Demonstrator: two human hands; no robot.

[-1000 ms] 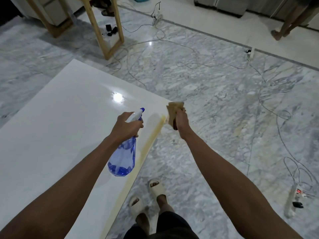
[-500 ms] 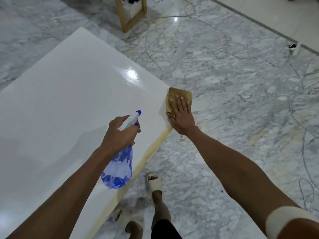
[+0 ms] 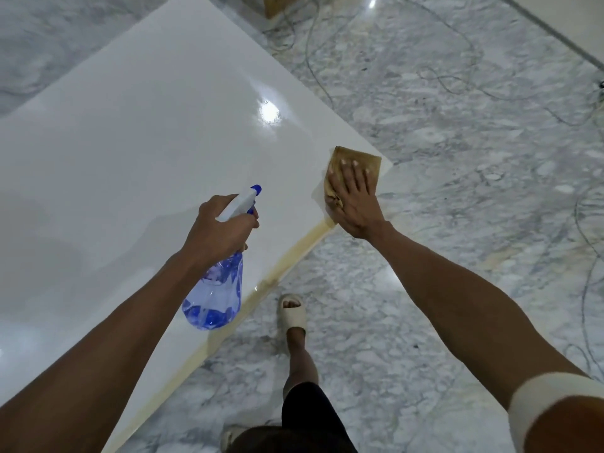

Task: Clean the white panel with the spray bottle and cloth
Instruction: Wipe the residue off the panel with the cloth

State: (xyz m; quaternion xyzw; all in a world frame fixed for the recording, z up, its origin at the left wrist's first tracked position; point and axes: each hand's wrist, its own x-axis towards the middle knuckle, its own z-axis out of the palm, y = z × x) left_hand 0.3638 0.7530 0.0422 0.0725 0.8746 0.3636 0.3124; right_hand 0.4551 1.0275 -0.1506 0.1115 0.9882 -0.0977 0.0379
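Note:
A large glossy white panel [image 3: 137,152] lies flat just above the marble floor, its near edge tan. My left hand [image 3: 219,232] grips the neck of a clear blue spray bottle [image 3: 215,295] with a white and blue nozzle pointing away over the panel. A tan cloth [image 3: 358,158] lies on the panel's right corner. My right hand [image 3: 353,201] presses flat on the cloth with straight fingers.
Grey marble floor [image 3: 457,223] surrounds the panel. Thin cables [image 3: 441,83] trail over the floor at the far right. A wooden frame foot [image 3: 274,4] stands beyond the panel's far edge. My foot in a beige slide sandal [image 3: 292,313] stands beside the panel's edge.
My right hand went from holding the bunched cloth above the corner to pressing it flat on the panel. The view tilted down and moved closer; one foot stepped forward.

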